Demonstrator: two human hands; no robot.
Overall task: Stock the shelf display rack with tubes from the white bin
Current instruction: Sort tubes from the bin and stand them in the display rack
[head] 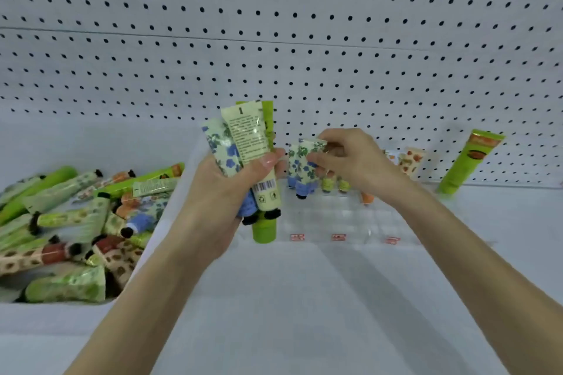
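The light is bright and even, with soft grey shadows on the shelf [304, 298] under both arms. The pegboard [274, 24] bends at the edges (a wide lens). Everything looks a little blurry.

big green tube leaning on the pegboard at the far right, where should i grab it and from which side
Take the big green tube around its mid body, coming from the front with a thumb-and-fingers grip across its width. It leans back against the pegboard, cap end down on the shelf, so the rear is blocked while the front and both sides look open.
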